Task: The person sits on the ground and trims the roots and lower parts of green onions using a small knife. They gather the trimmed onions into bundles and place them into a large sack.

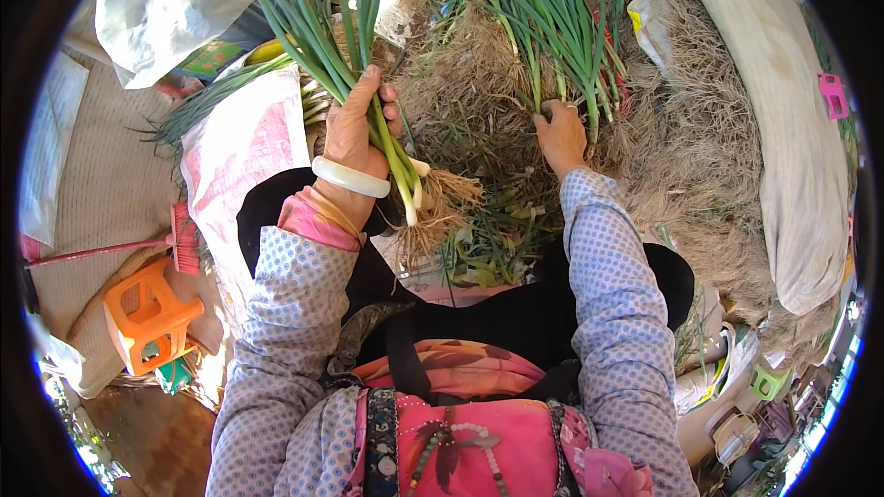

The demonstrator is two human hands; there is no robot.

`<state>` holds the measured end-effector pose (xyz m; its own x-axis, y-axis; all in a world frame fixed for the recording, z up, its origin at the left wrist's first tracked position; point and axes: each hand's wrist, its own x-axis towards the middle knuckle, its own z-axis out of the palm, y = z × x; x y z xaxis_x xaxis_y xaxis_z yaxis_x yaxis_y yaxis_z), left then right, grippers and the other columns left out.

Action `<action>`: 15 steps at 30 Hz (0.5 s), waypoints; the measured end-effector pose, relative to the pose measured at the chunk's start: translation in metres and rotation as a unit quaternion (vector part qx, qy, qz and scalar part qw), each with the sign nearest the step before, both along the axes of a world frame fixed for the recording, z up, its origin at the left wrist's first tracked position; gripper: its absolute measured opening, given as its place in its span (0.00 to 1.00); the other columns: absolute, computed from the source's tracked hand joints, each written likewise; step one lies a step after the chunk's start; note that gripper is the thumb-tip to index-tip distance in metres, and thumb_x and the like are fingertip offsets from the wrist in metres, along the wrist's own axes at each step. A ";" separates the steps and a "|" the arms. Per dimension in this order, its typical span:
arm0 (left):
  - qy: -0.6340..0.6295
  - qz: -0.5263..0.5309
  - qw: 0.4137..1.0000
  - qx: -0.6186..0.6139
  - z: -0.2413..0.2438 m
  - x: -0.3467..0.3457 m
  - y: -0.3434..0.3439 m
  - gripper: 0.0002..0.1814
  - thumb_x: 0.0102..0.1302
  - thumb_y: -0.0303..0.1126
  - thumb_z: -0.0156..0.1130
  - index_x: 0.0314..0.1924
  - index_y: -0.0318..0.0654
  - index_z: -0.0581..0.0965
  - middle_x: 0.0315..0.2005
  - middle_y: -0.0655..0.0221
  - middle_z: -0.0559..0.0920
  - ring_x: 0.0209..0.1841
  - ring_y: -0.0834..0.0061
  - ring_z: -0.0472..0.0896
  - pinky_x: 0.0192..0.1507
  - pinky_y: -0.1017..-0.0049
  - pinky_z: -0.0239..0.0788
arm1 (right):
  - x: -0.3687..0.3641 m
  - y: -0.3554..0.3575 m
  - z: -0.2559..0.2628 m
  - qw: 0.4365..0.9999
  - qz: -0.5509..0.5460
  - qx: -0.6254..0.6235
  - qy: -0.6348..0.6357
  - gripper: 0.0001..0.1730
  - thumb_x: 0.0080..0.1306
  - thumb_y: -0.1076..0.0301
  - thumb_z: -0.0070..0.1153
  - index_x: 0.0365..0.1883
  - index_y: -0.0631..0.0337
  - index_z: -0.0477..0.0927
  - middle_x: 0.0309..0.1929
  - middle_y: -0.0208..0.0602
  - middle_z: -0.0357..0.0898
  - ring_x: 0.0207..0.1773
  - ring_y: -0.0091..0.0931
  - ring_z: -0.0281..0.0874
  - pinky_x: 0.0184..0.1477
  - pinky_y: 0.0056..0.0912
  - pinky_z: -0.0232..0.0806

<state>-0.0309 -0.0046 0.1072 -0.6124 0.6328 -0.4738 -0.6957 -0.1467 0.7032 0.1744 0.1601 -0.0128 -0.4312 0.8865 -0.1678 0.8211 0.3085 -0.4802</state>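
Observation:
My left hand (356, 128), with a pale bangle (351, 177) at the wrist, grips a small bunch of green onions (397, 155). Their green leaves point up and away, while the white bases and brown stringy roots (442, 200) hang toward my lap. To the right, my right hand (561, 137) reaches to the lower stalks of a larger heap of green onions (552, 34). Its fingertips touch the stalks there, but they are partly hidden, so whether they grip one is unclear.
Dry roots (690, 103) are piled ahead and to the right, beside a long pale cloth roll (766, 117). Leaf trimmings (504, 221) lie between my knees. On the left are more green onions (228, 93) on a white-and-pink sack (242, 124), a red broom (184, 238) and an orange stool (148, 314).

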 end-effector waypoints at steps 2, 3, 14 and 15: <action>-0.006 0.022 0.999 0.038 0.006 0.000 -0.002 0.11 0.62 0.36 0.63 0.36 0.43 0.71 0.23 0.70 0.75 0.22 0.78 0.71 0.22 0.80 0.63 | -0.002 0.006 0.002 0.999 0.011 -0.041 -0.010 0.17 0.61 0.64 0.56 0.44 0.65 0.77 0.44 0.50 0.74 0.46 0.42 0.75 0.47 0.43 0.67; 0.013 0.033 0.999 0.036 0.009 -0.001 0.000 0.11 0.63 0.37 0.63 0.38 0.43 0.69 0.23 0.69 0.75 0.22 0.76 0.72 0.22 0.78 0.64 | -0.003 0.008 0.004 0.999 0.010 -0.052 0.005 0.15 0.60 0.65 0.56 0.40 0.66 0.79 0.44 0.50 0.76 0.47 0.41 0.75 0.47 0.43 0.67; 0.016 0.024 0.998 0.064 0.022 0.008 -0.008 0.08 0.62 0.32 0.63 0.38 0.41 0.74 0.19 0.77 0.72 0.16 0.85 0.65 0.19 0.83 0.56 | 0.014 -0.062 0.146 0.786 0.026 -0.385 0.483 0.15 0.62 0.73 0.57 0.46 0.68 0.72 0.35 0.34 0.77 0.36 0.23 0.76 0.40 0.24 0.71; -0.002 0.028 0.997 0.071 0.023 0.010 -0.010 0.09 0.61 0.32 0.64 0.39 0.40 0.75 0.19 0.77 0.72 0.16 0.85 0.65 0.19 0.83 0.56 | 0.023 -0.074 0.159 0.809 0.047 -0.337 0.480 0.14 0.61 0.74 0.57 0.45 0.67 0.72 0.35 0.34 0.77 0.36 0.22 0.76 0.40 0.24 0.71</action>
